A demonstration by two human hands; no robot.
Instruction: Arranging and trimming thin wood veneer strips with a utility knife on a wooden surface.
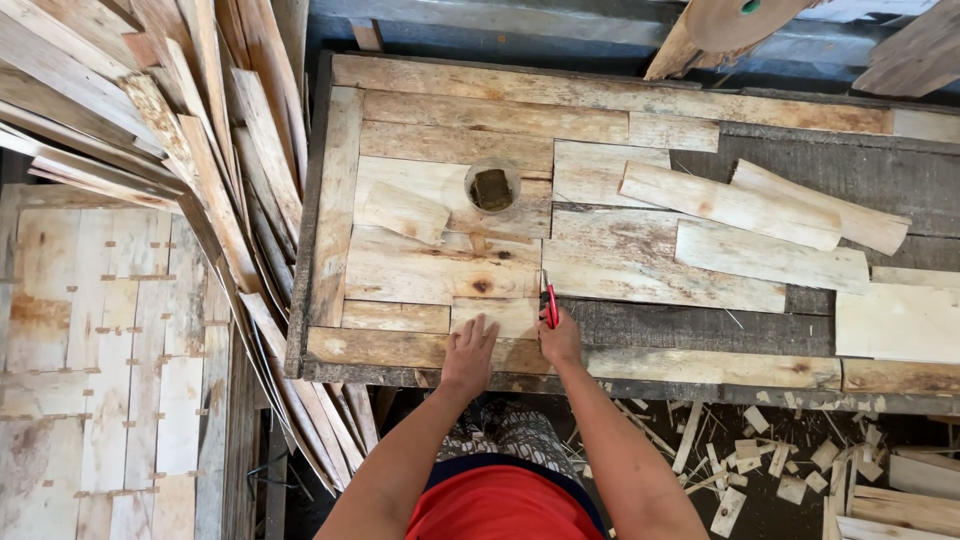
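Wooden bench (420,350) tiled with veneer pieces: left hand (470,350), fingers spread, presses a small piece (500,315); right hand (560,340), fingers clamped, grips a red-handled knife (549,303) beside it.

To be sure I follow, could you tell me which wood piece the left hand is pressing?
The small pale piece at the near edge, under the left hand, beside the red-handled cutter.

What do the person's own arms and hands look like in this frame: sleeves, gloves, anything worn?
Both arms are bare from the upper arm down, with no sleeves in view. The left hand and the right hand wear no gloves; no rings, watch or bands are visible. Below them show a red top with a dark hem and patterned trousers.
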